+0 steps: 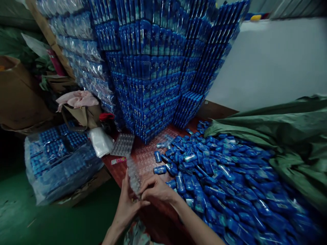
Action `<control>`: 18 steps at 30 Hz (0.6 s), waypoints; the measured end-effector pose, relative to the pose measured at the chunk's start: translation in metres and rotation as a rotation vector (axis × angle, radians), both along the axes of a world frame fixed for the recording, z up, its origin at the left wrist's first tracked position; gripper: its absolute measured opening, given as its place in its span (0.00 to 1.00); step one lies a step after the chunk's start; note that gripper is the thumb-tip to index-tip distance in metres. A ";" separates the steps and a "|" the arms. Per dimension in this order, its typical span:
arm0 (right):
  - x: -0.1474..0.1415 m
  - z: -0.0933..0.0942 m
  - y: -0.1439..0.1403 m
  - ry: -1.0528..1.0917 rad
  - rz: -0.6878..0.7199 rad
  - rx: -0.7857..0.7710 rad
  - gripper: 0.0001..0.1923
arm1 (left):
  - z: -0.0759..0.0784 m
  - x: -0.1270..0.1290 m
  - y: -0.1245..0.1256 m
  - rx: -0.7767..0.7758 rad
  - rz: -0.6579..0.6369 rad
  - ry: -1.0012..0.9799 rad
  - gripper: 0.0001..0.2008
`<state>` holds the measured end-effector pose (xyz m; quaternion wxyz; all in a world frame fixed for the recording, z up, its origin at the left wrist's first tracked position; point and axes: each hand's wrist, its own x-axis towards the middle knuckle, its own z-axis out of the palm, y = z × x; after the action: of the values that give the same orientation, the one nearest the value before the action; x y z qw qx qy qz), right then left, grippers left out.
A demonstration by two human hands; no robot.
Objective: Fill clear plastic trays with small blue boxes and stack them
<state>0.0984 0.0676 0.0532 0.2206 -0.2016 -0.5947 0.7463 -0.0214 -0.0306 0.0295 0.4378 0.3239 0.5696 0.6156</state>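
Note:
A clear plastic tray with moulded pockets [133,175] stands tilted on edge between my hands, a little blurred. My left hand [127,199] holds its left side, the thumb stretched out beneath. At the lower right edge of the tray, my right hand [157,189] is closed with bent fingers; its fingertips are partly hidden. Just right of it spreads a big heap of small blue bottles [204,163]. One blue bottle [159,169] lies at the heap's near left side. Flat beyond my hands are more clear pocketed trays [148,158] on the red tabletop [113,170].
Tall stacks of packed blue bottles [145,78] rise behind the table. To the left are a grey pocketed tray [123,144], white plastic bags [100,142], a handbag [87,115] and a wrapped bottle pack [61,163]. Green sheeting [276,119] borders the heap at right.

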 end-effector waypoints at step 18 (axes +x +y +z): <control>0.040 0.037 0.008 -0.114 -0.834 0.433 0.06 | 0.003 -0.055 0.075 0.321 0.467 0.018 0.28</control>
<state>0.1382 0.0753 0.0904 0.5052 -0.4135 -0.6161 0.4408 -0.0760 0.0443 0.0328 0.2221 0.2548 0.5277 0.7793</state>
